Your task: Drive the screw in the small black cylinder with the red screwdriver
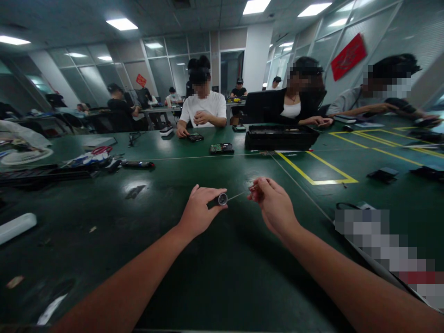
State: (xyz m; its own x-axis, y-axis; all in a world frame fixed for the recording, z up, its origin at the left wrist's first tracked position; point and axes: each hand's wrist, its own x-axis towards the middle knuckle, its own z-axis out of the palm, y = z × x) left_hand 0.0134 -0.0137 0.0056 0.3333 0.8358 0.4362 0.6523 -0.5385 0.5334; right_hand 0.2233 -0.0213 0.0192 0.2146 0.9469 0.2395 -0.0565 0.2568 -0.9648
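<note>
Between the thumb and fingers of my left hand (201,208) is a small dark cylindrical part (222,199), its round end with a silvery rim turned toward me. A thin pale strand, perhaps a wire (236,196), stretches from beside it to my right hand (275,203). That hand is closed, with its fingertips pinched on a small reddish, copper-coloured piece (255,192). The kind of this piece is too blurred to make out. Both hands are held above the green tabletop (215,286), a short gap apart.
A black tray (282,138) and a circuit-board device (222,148) lie farther back. To the left are a dark pen-like tool (138,164) and a pile of tools (92,158). A co-worker in white (204,108) sits opposite; others sit right.
</note>
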